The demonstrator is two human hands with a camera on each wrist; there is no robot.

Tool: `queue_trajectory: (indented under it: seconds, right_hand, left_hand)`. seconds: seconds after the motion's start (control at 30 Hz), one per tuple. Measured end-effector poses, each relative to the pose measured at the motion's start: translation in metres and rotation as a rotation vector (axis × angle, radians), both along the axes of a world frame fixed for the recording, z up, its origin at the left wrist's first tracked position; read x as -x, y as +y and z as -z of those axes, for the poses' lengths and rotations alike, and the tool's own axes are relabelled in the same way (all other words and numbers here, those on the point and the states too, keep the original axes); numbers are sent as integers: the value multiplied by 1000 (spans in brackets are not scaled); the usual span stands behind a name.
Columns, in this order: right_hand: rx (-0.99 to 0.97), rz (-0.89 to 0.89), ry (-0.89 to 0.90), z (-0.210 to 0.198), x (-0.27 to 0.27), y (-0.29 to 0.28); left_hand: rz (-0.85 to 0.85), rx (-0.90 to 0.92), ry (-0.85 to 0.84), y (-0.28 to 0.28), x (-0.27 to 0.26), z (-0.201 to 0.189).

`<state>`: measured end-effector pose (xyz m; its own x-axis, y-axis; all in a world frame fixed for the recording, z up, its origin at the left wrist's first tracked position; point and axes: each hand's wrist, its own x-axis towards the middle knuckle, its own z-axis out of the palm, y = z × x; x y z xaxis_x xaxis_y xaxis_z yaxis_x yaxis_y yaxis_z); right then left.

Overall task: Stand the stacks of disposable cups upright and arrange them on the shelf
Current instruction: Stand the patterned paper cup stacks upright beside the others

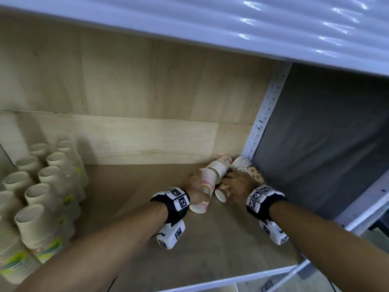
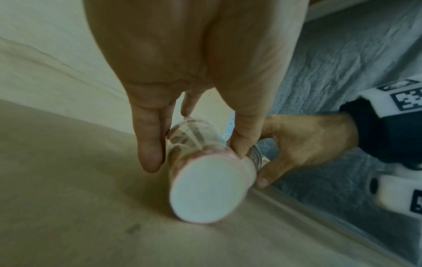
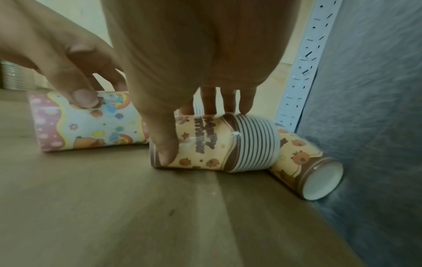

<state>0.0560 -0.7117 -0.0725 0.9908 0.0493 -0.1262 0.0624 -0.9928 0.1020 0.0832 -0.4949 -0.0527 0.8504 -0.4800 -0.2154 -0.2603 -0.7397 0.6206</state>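
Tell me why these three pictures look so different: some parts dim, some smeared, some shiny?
Head view: bright glare streaks the shelf board above, and the wide lens bends straight edges. Left wrist view: dim and greenish; the pink cup stack is smeared with blur. Right wrist view: sharper on the brown cup stack, while the right hand looms large and soft.

Many upright cup stacks [image 1: 42,186] stand at the left of the shelf [image 1: 210,249]. Three lying cup stacks [image 3: 214,144] sit close together in the back right corner, beside the side wall [image 1: 315,144].

Left hand [image 1: 194,186] gripping, right hand [image 1: 236,184] gripping (fingers curled)
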Motion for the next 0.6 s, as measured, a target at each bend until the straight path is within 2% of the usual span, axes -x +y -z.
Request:
queue_trajectory:
  seconds: [0.17, 0.4, 0.6]
  right_hand:
    - [4, -33, 59, -23, 5, 27]
    - [11, -25, 84, -24, 7, 36]
    - [-37, 6, 113, -32, 11, 43]
  left_hand:
    - [39, -53, -16, 7, -6, -3]
    - [103, -150, -35, 16, -7, 1]
    - [117, -188, -75, 26, -8, -15]
